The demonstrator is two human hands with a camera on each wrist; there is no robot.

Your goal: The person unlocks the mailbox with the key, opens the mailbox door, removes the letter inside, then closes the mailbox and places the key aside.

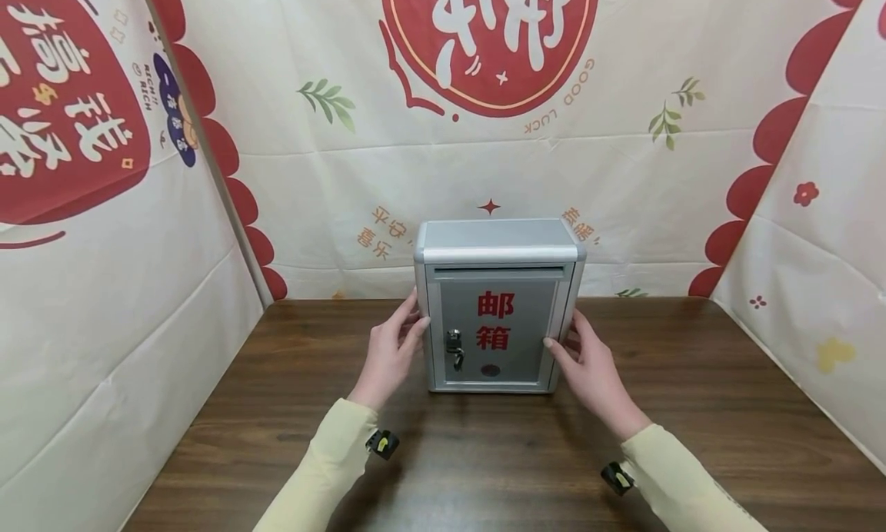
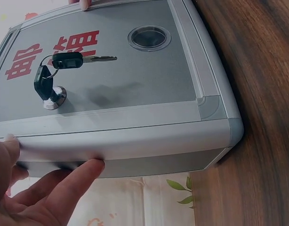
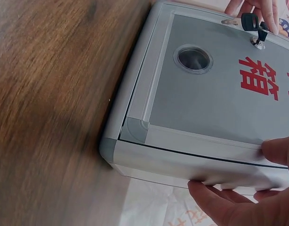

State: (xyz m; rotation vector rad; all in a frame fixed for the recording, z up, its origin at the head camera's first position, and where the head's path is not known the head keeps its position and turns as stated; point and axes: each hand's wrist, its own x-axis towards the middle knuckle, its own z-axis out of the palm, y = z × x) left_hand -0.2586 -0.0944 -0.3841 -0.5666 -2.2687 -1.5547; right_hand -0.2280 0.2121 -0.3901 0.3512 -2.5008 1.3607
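A silver-grey metal mailbox [image 1: 529,317] with red Chinese characters stands upright on the table, its door facing me. My left hand [image 1: 389,355] holds its left side, thumb at the front edge and fingers along the side wall. On the opposite side my right hand [image 1: 595,370] grips it likewise, the thumb reaching onto the door frame. Two black-headed keys [image 2: 68,60] hang on a ring at the door's lock [image 2: 55,98], one of them in the lock. Low on the door sits a round window [image 3: 194,59]. A narrow slot [image 1: 498,273] runs across the top of the front.
The dark wood-grain table [image 1: 277,424] reaches back to a white printed cloth [image 1: 277,186] with red patterns. Similar cloth walls rise at left and right. A small black device [image 1: 383,443] is strapped to the left wrist, another [image 1: 616,478] to the right.
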